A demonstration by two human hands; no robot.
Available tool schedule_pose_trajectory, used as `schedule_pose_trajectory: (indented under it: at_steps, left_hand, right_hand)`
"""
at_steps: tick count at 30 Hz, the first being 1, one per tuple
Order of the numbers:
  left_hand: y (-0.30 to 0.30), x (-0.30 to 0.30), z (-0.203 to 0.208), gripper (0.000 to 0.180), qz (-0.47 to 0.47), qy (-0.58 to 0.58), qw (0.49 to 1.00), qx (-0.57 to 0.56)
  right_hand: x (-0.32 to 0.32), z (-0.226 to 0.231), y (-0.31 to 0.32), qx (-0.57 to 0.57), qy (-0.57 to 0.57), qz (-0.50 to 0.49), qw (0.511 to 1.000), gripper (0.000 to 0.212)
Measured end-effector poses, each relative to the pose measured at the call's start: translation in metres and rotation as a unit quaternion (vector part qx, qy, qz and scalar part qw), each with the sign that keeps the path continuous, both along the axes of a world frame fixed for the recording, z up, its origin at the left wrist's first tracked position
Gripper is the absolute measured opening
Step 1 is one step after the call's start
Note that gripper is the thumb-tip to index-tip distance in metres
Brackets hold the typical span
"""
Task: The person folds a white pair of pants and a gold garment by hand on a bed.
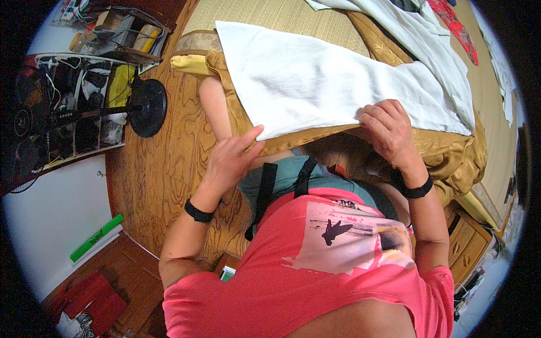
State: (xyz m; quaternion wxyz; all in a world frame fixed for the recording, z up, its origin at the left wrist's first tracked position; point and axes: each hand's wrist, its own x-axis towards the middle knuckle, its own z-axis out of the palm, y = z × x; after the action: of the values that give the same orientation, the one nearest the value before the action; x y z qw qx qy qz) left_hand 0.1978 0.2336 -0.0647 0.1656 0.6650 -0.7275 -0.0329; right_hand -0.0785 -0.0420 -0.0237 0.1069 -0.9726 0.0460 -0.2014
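Observation:
A long white cloth [315,84] lies spread across the bed edge in front of me, over a shiny golden-brown cloth [451,158] that shows along its near side. My left hand [232,160] pinches the white cloth's near left corner between thumb and fingers. Farther right, the fingers of my right hand [389,132] are curled over the same near edge and grip it. Between the hands this edge runs fairly straight, with soft wrinkles behind it. Whether the white cloth is a garment or a plain sheet, I cannot tell.
The bed carries a woven straw mat [270,21], with more pale cloth and a red patterned cloth [453,28] at the far right. A black stand fan [147,108] and cluttered shelves [84,107] stand left. Below is wooden floor [158,186]; a wooden drawer [469,248] is at right.

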Motion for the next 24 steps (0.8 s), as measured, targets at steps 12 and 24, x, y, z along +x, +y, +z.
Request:
schedule_pose_trajectory:
  at_steps: [12, 24]
  left_hand:
    - [-0.007, 0.004, 0.035, 0.027, 0.089, 0.106, 0.981, -0.134]
    - [-0.003, 0.006, 0.040, 0.019, 0.188, 0.287, 0.935, -0.092]
  right_hand:
    - [-0.004, 0.002, 0.000, 0.030, -0.028, -0.017, 0.999, 0.033]
    - [0.002, -0.007, 0.000, 0.104, -0.052, -0.023, 0.993, 0.034]
